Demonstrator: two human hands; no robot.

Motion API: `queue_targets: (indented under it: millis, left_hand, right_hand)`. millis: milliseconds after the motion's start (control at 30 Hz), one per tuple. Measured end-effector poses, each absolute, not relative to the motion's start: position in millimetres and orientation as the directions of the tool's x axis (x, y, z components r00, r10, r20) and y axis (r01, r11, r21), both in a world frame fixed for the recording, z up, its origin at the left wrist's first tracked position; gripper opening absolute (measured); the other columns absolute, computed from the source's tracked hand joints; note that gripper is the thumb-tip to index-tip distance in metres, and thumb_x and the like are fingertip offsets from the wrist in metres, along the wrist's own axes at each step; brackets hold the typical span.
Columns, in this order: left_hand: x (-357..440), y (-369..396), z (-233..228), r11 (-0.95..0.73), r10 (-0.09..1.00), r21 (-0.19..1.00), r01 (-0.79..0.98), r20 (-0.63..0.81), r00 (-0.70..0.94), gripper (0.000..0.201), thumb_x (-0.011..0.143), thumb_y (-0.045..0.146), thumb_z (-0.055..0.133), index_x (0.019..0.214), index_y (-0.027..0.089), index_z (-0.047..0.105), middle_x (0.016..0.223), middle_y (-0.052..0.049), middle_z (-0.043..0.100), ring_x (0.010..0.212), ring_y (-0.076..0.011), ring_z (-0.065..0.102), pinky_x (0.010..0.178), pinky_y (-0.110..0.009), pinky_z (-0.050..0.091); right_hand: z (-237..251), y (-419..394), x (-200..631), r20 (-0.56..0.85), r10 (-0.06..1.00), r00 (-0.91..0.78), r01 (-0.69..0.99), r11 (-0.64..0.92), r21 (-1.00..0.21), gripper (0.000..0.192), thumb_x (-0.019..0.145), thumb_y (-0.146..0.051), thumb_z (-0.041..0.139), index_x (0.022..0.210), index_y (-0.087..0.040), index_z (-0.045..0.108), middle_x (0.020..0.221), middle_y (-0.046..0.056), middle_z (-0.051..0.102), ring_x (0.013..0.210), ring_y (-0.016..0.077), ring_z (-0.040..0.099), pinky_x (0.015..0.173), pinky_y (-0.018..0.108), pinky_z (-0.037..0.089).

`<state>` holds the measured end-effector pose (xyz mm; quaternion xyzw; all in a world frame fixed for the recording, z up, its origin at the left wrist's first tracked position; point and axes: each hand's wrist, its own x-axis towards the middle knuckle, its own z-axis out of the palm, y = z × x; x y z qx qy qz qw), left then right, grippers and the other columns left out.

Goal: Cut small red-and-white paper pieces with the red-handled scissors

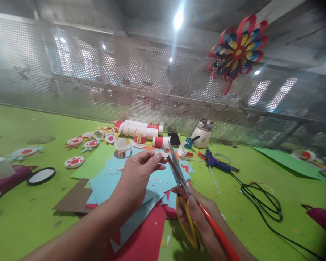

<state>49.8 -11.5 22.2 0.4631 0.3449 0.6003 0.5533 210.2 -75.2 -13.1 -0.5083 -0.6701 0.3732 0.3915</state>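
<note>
Between thumb and fingers, my left hand [138,174] pinches a small white piece of paper [162,154], held above the blue sheets. My right hand [203,214] is wrapped around a pair of scissors [178,167] with a yellow handle loop. A long red-orange part runs back along that hand. The scissors point up and away from me, their blades slightly apart and beside the white piece. Whether they touch it, I cannot tell. Beneath both hands lie blue paper sheets [103,181] scattered with tiny scraps, over a red sheet [146,235].
Cut paper cups [123,145] and stacked cups [141,131] stand beyond my hands. Paw-print discs [74,162] lie left. A blue glue gun [217,163] with a black cord [260,203] lies right, near a white jug [203,135]. A paper flower [238,52] hangs above.
</note>
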Motion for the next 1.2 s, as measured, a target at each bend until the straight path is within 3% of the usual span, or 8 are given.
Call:
queue_targets:
  millis: [300,700,967,1200]
  left_hand:
    - [54.7,-18.4,19.3,-0.126,0.989,0.968,-0.216,0.139,0.045,0.019,0.076,0.032,0.062,0.078,0.015,0.069,0.081,-0.005,0.069,0.072,-0.0149,0.061,0.073,-0.029,0.047]
    - [51.7,-16.4,17.8,-0.146,0.981,0.965,-0.217,0.169,0.091,0.017,0.076,0.031,0.062,0.073,0.015,0.064,0.075,-0.003,0.064,0.072,-0.0146,0.057,0.072,-0.030,0.045]
    - [43.0,-14.9,30.0,-0.209,0.952,0.968,-0.140,0.234,0.196,0.021,0.084,0.030,0.050,0.074,0.016,0.062,0.081,-0.006,0.066,0.077,-0.0168,0.058,0.073,-0.031,0.045]
    - [39.8,-8.6,34.6,-0.241,0.957,0.968,-0.071,0.249,0.146,0.021,0.083,0.029,0.051,0.070,0.015,0.059,0.072,-0.004,0.065,0.068,-0.0152,0.058,0.067,-0.029,0.046]
  right_hand:
    - [-8.3,-80.9,203.2,0.124,0.978,-0.167,0.298,0.170,-0.939,0.059,0.089,-0.064,0.031,0.107,-0.012,0.055,0.065,0.002,0.053,0.054,0.0143,0.048,0.051,0.028,0.039]
    - [-9.4,-79.9,204.2,0.087,0.964,-0.251,0.128,0.123,-0.984,0.050,0.094,-0.056,0.031,0.107,-0.014,0.054,0.066,0.001,0.054,0.058,0.0145,0.049,0.057,0.029,0.039]
    - [-4.5,-79.4,206.1,0.087,0.970,-0.228,0.255,0.146,-0.956,0.054,0.089,-0.061,0.035,0.104,-0.014,0.056,0.066,0.002,0.054,0.058,0.0153,0.051,0.057,0.030,0.042]
    - [-2.8,-79.7,211.6,0.204,0.943,-0.263,0.449,0.307,-0.839,0.053,0.089,-0.061,0.034,0.107,-0.018,0.059,0.065,0.002,0.052,0.056,0.0152,0.048,0.052,0.028,0.038]
